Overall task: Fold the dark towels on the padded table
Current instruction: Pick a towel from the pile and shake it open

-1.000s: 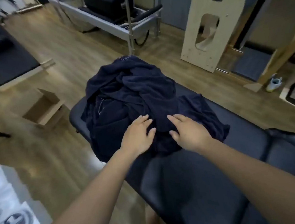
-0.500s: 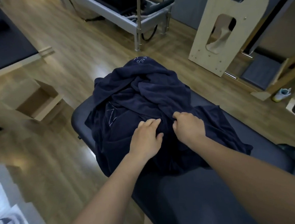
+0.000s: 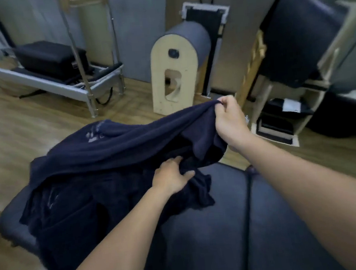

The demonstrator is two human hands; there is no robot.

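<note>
With the right grip (image 3: 228,118) pinching the navy terry towel (image 3: 131,142) aloft, the left grip (image 3: 172,178), clutching the heap of dark towels (image 3: 76,206), should anchor it.

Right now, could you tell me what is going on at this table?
A person is working through a heap of dark towels on the padded table. The right hand pinches the top towel by its edge, raised above the heap; the left hand grips bunched cloth lower down. No towel looks folded yet.
</note>
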